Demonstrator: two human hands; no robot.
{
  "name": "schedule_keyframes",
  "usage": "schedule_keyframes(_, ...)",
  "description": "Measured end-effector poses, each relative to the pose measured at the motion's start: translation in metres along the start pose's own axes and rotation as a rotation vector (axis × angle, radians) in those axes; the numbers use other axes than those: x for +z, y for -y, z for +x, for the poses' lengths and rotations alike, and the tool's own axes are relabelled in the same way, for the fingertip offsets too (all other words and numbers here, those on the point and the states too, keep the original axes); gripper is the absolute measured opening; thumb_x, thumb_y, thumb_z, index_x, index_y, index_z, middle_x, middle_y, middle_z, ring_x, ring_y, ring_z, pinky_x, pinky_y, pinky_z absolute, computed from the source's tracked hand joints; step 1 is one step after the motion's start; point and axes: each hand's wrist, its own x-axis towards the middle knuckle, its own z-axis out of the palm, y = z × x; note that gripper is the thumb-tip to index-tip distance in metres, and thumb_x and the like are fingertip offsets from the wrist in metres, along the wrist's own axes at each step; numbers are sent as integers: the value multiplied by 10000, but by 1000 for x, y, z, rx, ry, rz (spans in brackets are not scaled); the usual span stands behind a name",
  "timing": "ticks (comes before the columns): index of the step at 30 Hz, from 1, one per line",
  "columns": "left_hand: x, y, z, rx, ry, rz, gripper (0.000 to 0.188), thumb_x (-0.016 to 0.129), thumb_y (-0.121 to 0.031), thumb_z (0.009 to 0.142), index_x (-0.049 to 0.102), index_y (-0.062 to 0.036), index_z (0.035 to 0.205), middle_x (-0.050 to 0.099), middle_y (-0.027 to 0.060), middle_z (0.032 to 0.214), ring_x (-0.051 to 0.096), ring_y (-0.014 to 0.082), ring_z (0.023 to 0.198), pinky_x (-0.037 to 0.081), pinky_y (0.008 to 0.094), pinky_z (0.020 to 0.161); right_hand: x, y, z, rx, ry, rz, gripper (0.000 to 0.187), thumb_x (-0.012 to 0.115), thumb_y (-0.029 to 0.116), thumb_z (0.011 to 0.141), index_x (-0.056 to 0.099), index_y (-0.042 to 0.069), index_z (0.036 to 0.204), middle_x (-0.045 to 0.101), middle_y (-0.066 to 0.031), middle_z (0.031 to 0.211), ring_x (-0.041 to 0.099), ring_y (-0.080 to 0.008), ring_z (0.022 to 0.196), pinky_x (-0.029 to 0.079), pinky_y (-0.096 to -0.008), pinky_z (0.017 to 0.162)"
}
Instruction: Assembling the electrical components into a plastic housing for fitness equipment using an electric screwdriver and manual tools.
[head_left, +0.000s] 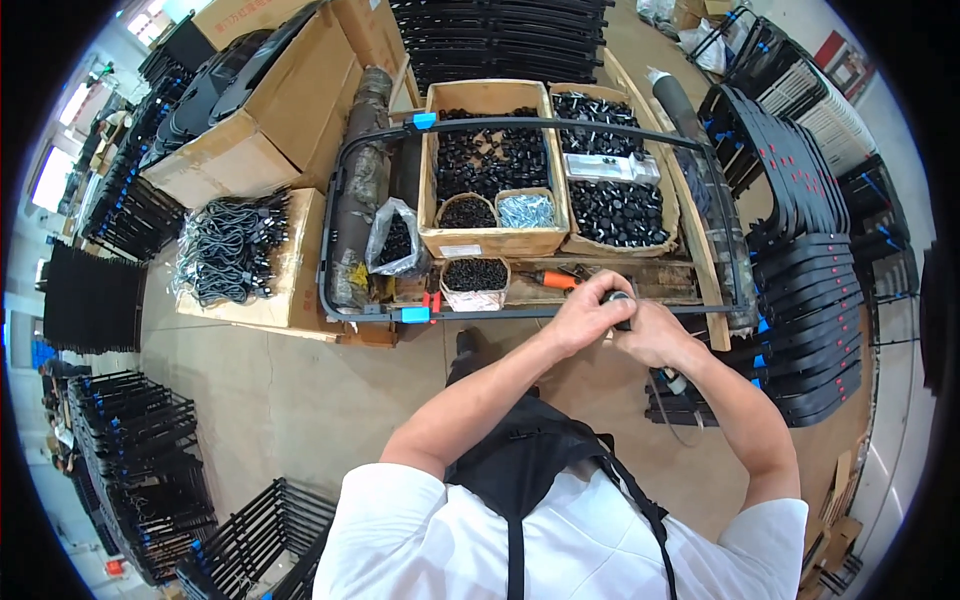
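A: Where do we have the black frame [500,123]?
B: Lying across the parts boxes [520,243] – we're at its near side, right of middle.
A: Hands?
B: Left hand [588,316] curled, thumb and fingers closed round a small dark piece [622,297]. Right hand [656,338] bent in against it – we can't tell its grip.
A: Around us?
B: Orange-handled tool [558,280] near our left, black caps [620,215] beyond, stacked black tubing [810,320] off right.

Black piece [621,297] mostly behind fingers [602,284]
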Motion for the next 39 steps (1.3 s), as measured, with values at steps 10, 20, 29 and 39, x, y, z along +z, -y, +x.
schedule_keyframes(10,-67,-91,29,516,-169,188,138,702,-166,969,653,-54,906,548,64,1103,541,173,1051,436,341,981,-78,112,17,-71,-204,99,562,809,324,821,607,2,1234,731,-282,1087,717,-440,1065,553,-478,885)
schedule_keyframes(20,-310,-39,34,-462,-647,251,721,676,-616,986,659,57,1243,737,181,1135,688,227,1031,540,387,888,21,193,249,-315,-163,-356,843,825,233,821,366,-3,1487,721,-274,1021,749,-449,893,623,-516,765)
schedule_keyframes(29,-428,-16,66,-469,-887,620,715,597,-646,991,670,57,1099,731,303,1101,690,464,1110,514,498,953,50,231,386,-425,-259,-316,835,831,256,777,418,31,1467,718,-254,1022,741,-448,869,622,-526,738)
schedule_keyframes(39,-431,-21,74,-417,-852,603,700,604,-615,995,653,74,1104,723,329,1099,686,496,1103,517,524,960,48,225,395,-434,-273,-311,818,822,271,790,415,-3,1446,711,-248,1008,753,-428,838,631,-499,722)
